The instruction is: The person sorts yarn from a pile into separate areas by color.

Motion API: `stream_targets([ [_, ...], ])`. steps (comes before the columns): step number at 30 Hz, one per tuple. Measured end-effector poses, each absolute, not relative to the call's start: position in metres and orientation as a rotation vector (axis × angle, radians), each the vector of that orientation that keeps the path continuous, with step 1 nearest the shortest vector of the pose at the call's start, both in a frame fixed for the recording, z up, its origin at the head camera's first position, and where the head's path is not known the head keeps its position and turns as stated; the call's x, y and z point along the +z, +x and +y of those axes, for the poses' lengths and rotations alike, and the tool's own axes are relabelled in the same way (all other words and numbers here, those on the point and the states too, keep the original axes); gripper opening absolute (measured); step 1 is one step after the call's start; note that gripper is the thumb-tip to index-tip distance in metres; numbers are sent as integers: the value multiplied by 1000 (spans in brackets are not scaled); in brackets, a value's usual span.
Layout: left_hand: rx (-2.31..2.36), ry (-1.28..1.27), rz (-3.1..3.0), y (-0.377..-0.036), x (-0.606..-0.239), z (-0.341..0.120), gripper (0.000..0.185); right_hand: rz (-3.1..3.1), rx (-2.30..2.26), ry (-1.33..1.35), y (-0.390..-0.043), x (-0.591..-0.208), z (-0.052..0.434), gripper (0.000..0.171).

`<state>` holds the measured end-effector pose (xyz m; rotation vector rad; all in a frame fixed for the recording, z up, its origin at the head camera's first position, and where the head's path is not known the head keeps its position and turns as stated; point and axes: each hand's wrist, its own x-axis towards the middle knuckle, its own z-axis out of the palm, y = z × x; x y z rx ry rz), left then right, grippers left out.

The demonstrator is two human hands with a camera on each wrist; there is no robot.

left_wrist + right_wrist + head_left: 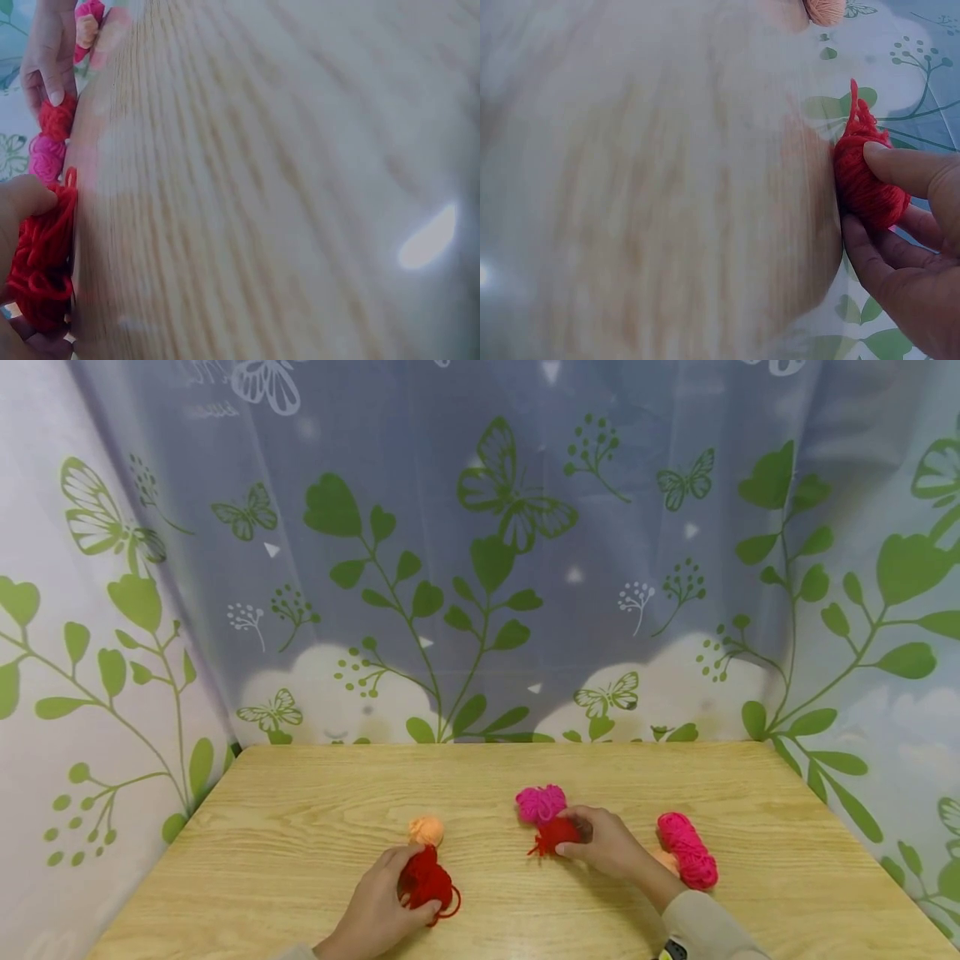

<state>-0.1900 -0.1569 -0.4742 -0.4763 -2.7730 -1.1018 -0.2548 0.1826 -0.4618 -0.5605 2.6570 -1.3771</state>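
In the head view my left hand (381, 900) grips a dark red yarn bundle (429, 881) near the table's front, thumb on its near side and a loose loop trailing right. A peach yarn ball (427, 831) sits just beyond it. My right hand (606, 842) holds a smaller red yarn ball (557, 836) between thumb and fingers, its loose ends pointing left. Right behind that ball lies a magenta yarn bundle (540, 803). The right wrist view shows the thumb pressed on the red yarn (871, 180), with fingers curled beneath.
A long hot-pink yarn skein (687, 852) lies to the right of my right forearm. Beside it, a second peach yarn ball (666, 862) is partly covered by the forearm. The wooden table (300, 793) ends at a curtain (405, 568) printed with leaves and butterflies.
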Motion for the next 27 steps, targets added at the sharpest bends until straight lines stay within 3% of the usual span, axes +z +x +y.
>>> stream_targets([
  [18,-1239,-487,-2718,-190,-466,-162,52,2636,-1381,-514,-256,-462,182,47],
  [27,-1186,-444,-2612,-215,-429,-157,50,2654,-1367,-540,-257,-463,182,46],
])
